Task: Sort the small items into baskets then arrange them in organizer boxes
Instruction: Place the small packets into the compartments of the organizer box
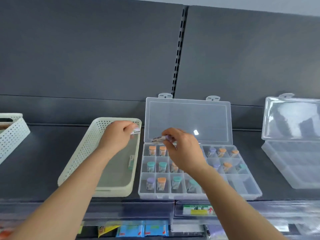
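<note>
Arranging step: right hand (183, 149) is pinching a purple-capped vial (160, 138) sideways w/ fingertips over the back-left cells of the open organizer box (199, 196), while left hand (117, 137) is gripping a second vial (135, 131) over the perforated basket (83, 149). A teal-capped vial (131, 162) is lying in the basket. Next, probably: turning the purple one upright & lowering it into a free cell w/o knocking neighbours

Both our bare forearms reach forward. Our left hand (117, 135) pinches a vial (135, 131) in curled fingers; our right hand (183, 149), near it, pinches a second vial (158, 139) at its fingertips.
</note>
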Motion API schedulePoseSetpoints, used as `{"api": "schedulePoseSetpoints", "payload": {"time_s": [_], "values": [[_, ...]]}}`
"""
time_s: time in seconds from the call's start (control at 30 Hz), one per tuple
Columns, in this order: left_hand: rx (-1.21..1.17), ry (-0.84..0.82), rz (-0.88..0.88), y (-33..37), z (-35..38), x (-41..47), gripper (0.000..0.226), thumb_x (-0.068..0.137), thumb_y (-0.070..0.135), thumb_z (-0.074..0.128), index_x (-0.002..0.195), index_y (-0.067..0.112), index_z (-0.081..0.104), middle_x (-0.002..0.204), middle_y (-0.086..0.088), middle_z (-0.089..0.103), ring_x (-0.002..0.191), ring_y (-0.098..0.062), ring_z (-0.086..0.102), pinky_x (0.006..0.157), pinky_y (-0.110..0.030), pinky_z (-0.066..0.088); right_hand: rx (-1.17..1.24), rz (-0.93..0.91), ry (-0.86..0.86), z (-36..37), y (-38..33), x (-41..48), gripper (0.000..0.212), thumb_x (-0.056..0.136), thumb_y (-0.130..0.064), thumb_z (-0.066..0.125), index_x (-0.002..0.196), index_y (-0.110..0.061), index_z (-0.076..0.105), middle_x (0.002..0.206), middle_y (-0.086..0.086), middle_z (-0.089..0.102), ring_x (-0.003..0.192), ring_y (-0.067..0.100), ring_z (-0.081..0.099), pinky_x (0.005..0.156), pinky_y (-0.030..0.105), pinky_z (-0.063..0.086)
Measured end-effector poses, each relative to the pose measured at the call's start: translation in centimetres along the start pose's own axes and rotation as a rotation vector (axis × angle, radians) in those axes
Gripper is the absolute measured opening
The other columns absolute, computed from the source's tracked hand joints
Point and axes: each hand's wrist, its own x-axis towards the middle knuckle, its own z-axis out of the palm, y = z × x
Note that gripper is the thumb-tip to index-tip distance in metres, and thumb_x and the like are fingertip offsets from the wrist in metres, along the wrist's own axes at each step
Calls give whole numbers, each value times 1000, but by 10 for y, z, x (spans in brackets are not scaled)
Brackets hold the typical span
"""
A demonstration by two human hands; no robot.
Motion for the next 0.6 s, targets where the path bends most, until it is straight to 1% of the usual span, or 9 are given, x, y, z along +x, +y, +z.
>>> {"api": "schedulePoseSetpoints", "payload": {"time_s": [0.03,0.1,0.17,0.2,0.27,0.33,0.43,0.5,0.6], "values": [[-52,2,19,17,4,-7,28,99,24,46,87,17,70,75,-2,67,59,-2,54,60,-26,38,15,5,22,-9,6,-8,15,87,-9,61,100,-12,67,89,3,68,77,23,62,68,39,53],[-239,-28,42,49,15,-23,27,100,21,45,99,20,71,76,7,66,58,1,52,65,-25,39,40,28,58,-26,19,-23,17,87,-9,63,103,-12,67,88,2,67,76,20,61,70,35,53],[-439,-98,30,75,29,-41,27,101,18,44,113,25,67,72,13,57,59,0,48,68,-26,42,71,67,70,-40,32,-38,19,86,-13,65,105,-12,64,82,-4,63,72,12,57,69,28,51],[-495,-132,23,86,36,-49,28,101,16,43,116,27,64,69,11,53,59,-4,46,66,-25,43,86,80,78,-47,38,-45,17,86,-14,66,102,-12,62,79,-7,60,69,8,55,67,25,49],[-540,-165,21,104,51,-65,30,101,13,42,115,28,64,67,7,50,58,-8,45,61,-22,42,97,102,91,-59,50,-59,10,85,-16,68,92,-14,61,75,-10,59,66,3,54,64,21,48],[-520,-132,33,117,68,-79,29,102,16,40,108,27,65,65,10,50,58,-7,45,60,-23,40,110,124,96,-70,60,-70,7,84,-16,69,85,-15,62,74,-10,62,66,5,58,62,17,48],[-437,-83,42,125,92,-94,25,102,24,40,99,22,64,62,11,49,57,-6,45,58,-26,38,125,150,81,-83,74,-85,3,84,-15,69,87,-14,67,76,-7,67,68,6,60,63,15,49],[-449,-112,77,129,104,-102,21,102,25,41,101,32,61,66,11,51,55,-9,44,53,-24,37,110,167,79,-88,81,-93,4,84,-14,69,88,-13,69,76,-8,65,66,5,59,64,15,49],[-582,-203,60,137,114,-110,33,102,26,41,117,53,53,80,11,57,55,-15,46,53,-29,45,93,200,69,-91,91,-99,5,84,-13,68,89,-13,69,74,-11,63,66,8,59,64,10,46]]}}
